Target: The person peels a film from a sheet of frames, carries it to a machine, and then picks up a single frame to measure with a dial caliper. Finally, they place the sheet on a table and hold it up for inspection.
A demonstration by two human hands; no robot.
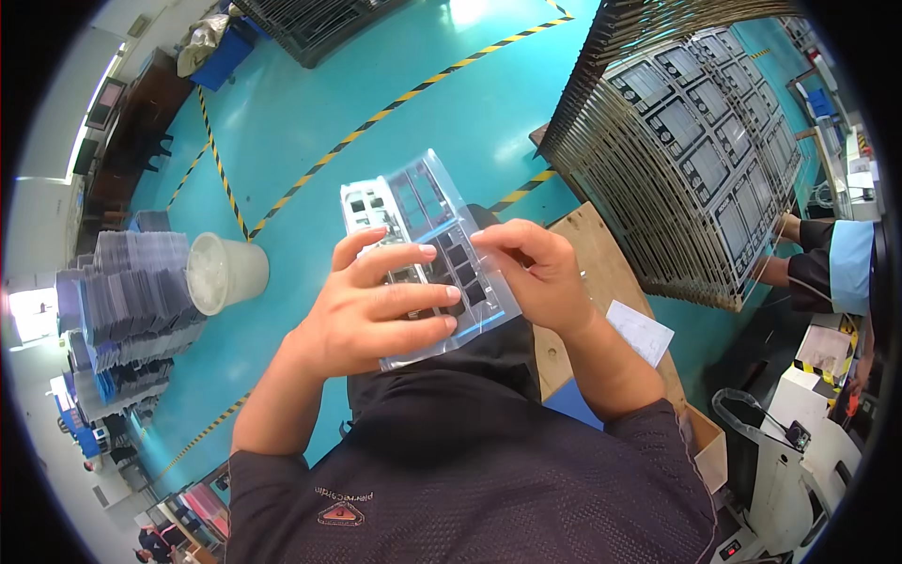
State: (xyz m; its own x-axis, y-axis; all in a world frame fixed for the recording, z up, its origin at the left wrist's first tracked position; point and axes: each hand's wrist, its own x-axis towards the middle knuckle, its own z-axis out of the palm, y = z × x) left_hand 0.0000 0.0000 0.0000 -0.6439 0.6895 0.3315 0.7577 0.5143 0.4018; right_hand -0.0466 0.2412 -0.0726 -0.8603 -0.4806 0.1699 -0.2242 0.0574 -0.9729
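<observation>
In front of my body I hold a flat panel, tilted. Its left part is a white cut-out frame [369,207]. Over the right part lies a clear plastic film [434,193] with dark rectangles and blue strips. My left hand [362,301] grips the panel from the lower left, its fingers lying across the front; whatever is behind is hidden. At the right edge of the film my right hand [543,274] pinches with thumb and index finger, the other fingers curled.
A wooden board [601,249] with a white paper [640,333] is at my right. Beyond it stands a rack [695,141] of patterned panels, touched by another person's hands [776,271]. To the left are a white bucket [225,273] and stacked grey sheets [141,282].
</observation>
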